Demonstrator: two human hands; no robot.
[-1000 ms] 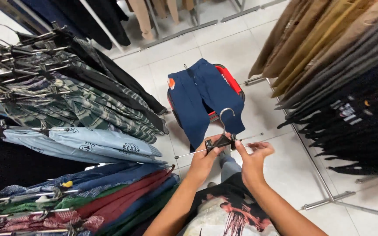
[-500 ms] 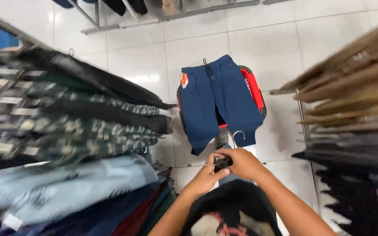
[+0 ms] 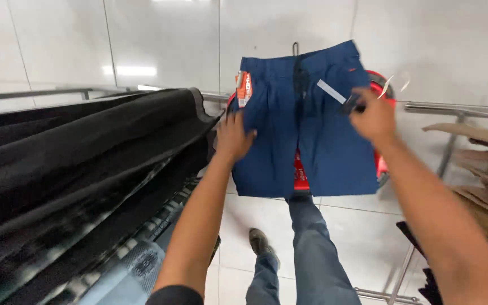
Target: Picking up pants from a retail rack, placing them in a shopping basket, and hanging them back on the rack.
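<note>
Beside the rack of dark clothes (image 3: 86, 169), the left hand (image 3: 234, 137) now lies spread on the left leg of the blue shorts (image 3: 306, 124). Half a second ago both hands met low on a hanger (image 3: 352, 104); now the right hand (image 3: 373, 116) grips it at the waistband, over the red basket (image 3: 380, 90).

Navy shorts (image 3: 312, 130) spread flat, orange-tagged

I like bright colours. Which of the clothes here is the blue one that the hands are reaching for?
The navy blue shorts lying over the red basket. The clothes on the left rack are black, those on the right brown.
</note>
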